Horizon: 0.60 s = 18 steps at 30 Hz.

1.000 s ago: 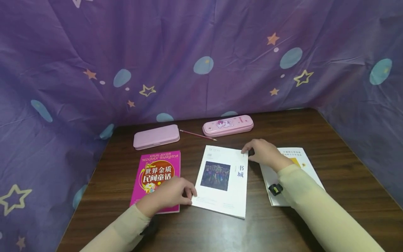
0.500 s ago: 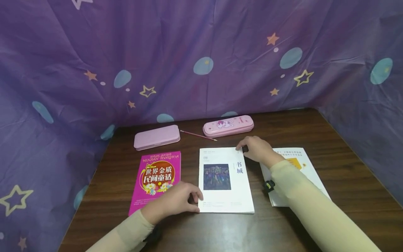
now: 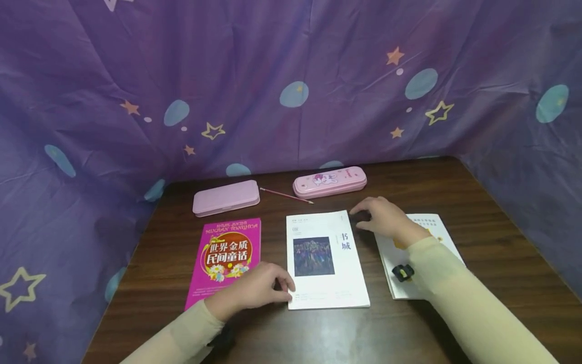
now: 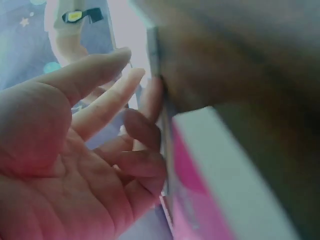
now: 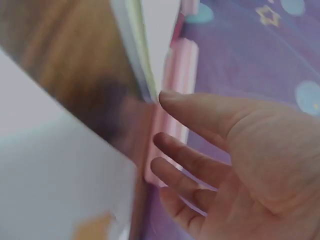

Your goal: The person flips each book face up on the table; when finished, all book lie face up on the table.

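A white book (image 3: pixel 325 290) with a dark square picture lies flat and nearly straight in the middle of the table. My left hand (image 3: pixel 256 287) is at its lower left edge, over the corner of a magenta book (image 3: pixel 229 255); the fingers look relaxed and the tips reach the white book's edge. By the upper right corner, my right hand (image 3: pixel 384 218) has its fingers loosely extended, with the tips beside the corner. In the right wrist view, the thumb of my right hand (image 5: pixel 250 160) is close to the book's corner (image 5: pixel 145 75); I cannot tell whether it touches.
Another white book (image 3: pixel 443 242) lies at the right, partly under my right forearm. Along the back are a plain pink pencil case (image 3: pixel 226 197), a pencil (image 3: pixel 286 195) and a pink pencil case with a rabbit (image 3: pixel 329 182). A purple curtain (image 3: pixel 254 86) hangs behind the table (image 3: pixel 500 253).
The middle white book has turned from tilted to nearly straight. My left hand has shifted slightly right. My right hand moved left with the book's corner, then back right, off the cover.
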Motion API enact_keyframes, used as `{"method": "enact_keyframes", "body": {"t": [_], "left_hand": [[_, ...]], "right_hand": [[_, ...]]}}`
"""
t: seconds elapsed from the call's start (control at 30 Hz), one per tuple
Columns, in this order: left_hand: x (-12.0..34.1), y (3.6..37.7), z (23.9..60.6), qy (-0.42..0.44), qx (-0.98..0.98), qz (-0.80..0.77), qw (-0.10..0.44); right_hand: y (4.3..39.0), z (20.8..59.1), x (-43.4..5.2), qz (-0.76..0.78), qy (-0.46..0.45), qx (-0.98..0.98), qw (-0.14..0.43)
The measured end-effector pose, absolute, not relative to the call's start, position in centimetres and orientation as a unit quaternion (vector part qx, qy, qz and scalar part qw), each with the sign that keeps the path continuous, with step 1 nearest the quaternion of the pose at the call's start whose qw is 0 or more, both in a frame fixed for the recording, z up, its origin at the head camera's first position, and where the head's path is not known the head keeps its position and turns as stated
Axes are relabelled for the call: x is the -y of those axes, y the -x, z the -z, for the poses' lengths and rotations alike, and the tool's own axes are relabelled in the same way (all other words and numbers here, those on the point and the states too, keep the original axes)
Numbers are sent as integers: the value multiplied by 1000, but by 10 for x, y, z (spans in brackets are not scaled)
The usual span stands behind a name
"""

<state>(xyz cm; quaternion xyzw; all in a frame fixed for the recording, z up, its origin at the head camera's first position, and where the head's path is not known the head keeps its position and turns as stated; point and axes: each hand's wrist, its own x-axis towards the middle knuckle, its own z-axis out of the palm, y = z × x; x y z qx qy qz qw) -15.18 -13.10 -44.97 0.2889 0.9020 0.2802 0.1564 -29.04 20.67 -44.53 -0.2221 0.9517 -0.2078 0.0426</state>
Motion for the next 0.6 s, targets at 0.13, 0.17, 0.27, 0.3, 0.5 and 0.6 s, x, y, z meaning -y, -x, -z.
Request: {"method": "enact_keyframes", "body": {"t": [0.13,0.17,0.27,0.3,0.5,0.6], "left_hand": [[124,158,440,-301,-906,-254,157],[122,159,438,-299,-908,-246,157],[114,163,436,-287,-915,-231,163],[111,164,437,-282,-917,-231,164],[88,172,444,-269,-918,-256,142],[73,175,447,-270,-913,-276,131]], "right_hand": [[286,436,-231,228,226,-946,43],[286,436,-237,228,226,-946,43],[283,438,-259,227,222,-947,42],[281,440,-267,227,219,-948,40],[273,448,-308,218,166,-960,59],[269,450,-326,218,136,-963,76]]}}
